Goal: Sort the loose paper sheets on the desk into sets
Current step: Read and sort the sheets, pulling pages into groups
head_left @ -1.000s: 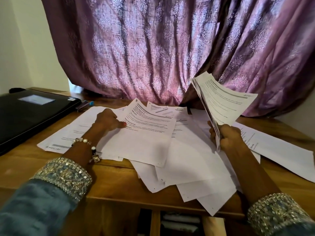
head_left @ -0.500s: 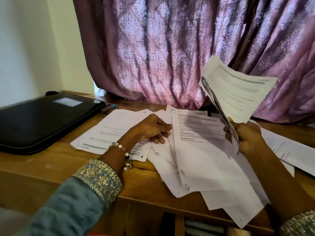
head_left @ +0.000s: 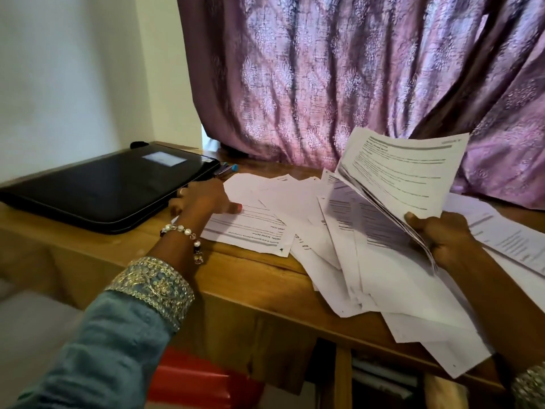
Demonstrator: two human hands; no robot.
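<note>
Loose printed sheets (head_left: pixel 348 261) lie fanned and overlapping across the wooden desk (head_left: pixel 236 278), some hanging over its front edge. My right hand (head_left: pixel 442 237) grips a raised bundle of sheets (head_left: pixel 407 172) by its lower edge, tilted up above the pile. My left hand (head_left: pixel 203 199) rests on the leftmost sheet (head_left: pixel 250 228), thumb and fingers lying on the paper at its left edge. How its fingertips touch the sheet is partly hidden by the hand itself.
A black zipped folder (head_left: pixel 109 187) lies on the desk's left part, with pens (head_left: pixel 225 168) behind its right corner. A purple patterned curtain (head_left: pixel 339 78) hangs behind the desk. More sheets (head_left: pixel 513 243) lie at the far right. A shelf with items sits under the desk.
My left hand let go of the sheet it was moving and slid left onto the leftmost sheet beside the folder. The right hand's bundle tilted flatter. My view swung left.
</note>
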